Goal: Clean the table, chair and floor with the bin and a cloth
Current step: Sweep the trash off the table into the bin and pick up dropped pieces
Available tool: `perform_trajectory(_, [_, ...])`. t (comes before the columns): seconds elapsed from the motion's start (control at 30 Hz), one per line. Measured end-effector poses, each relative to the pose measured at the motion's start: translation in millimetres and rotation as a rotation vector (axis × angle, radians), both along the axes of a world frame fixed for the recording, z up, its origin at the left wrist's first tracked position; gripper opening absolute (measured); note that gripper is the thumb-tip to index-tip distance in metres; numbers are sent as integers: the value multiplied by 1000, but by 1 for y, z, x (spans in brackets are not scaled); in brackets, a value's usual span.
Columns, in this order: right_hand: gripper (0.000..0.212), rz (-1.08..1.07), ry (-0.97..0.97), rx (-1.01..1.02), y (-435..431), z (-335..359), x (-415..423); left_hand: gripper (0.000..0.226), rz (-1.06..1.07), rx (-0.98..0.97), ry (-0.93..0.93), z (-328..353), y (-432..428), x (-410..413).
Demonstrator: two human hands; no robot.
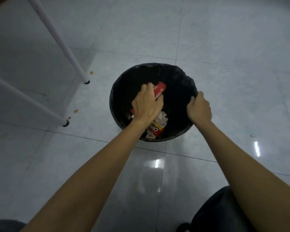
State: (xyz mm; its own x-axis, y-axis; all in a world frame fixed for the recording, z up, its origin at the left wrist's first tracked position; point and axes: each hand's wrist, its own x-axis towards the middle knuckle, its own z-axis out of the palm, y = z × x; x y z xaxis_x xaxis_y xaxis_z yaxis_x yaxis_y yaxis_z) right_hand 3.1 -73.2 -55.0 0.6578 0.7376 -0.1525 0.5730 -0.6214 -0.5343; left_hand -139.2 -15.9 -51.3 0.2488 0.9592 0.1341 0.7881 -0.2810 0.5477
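A round black bin (174, 77) lined with a black bag stands on the tiled floor. My left hand (146, 105) reaches over its mouth and holds a red wrapper (160, 89), fingers curled round it. My right hand (199, 108) grips the bin's right rim. Inside the bin lie crumpled tissues (161, 118) and another red wrapper (156, 130), partly hidden by my left forearm. No cloth is in view.
Two white table legs (69, 52) slant down at the left, ending in black feet. Small brown spots (75, 111) lie on the pale floor tiles near them. My dark-clothed knees show at the bottom edge.
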Motion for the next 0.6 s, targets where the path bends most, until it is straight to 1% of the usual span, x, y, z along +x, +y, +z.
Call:
perform_trajectory(0.07, [29, 8, 4, -11, -3, -1, 0, 30, -23, -179, 143, -18, 4, 9])
perform_trajectory(0.1, [29, 14, 8, -12, -3, -1, 1, 38, -23, -272, 185, -25, 6, 12])
perform_trajectory(0.2, [28, 34, 15, -14, -5, -2, 3, 80, -23, -570, 283, -37, 9, 16])
perform_trajectory(0.23, [28, 39, 20, -15, -6, -3, 4, 90, -36, -631, 288, -39, 9, 15])
perform_trajectory(0.27, [28, 45, 27, -13, -6, -4, 5, 95, -51, -649, 271, -41, 9, 13])
perform_trajectory(0.3, [28, 50, 35, -10, -7, -5, 6, 96, -62, -615, 244, -41, 9, 10])
perform_trajectory(0.33, [28, 53, 43, -5, -7, -5, 6, 93, -63, -532, 209, -40, 9, 6])
perform_trajectory(0.43, [27, 65, 49, -8, -6, -5, 7, 72, -15, -205, 27, -31, 10, -12])
perform_trajectory(0.47, [27, 70, 46, -10, -6, -5, 7, 66, 6, -109, -8, -28, 10, -20])
perform_trajectory(0.53, [28, 73, 37, -9, -7, -5, 8, 57, 77, 50, 26, -22, 11, -37])
perform_trajectory(0.6, [28, 72, 23, -9, -8, -4, 8, 55, 210, 138, 108, -18, 13, -54])
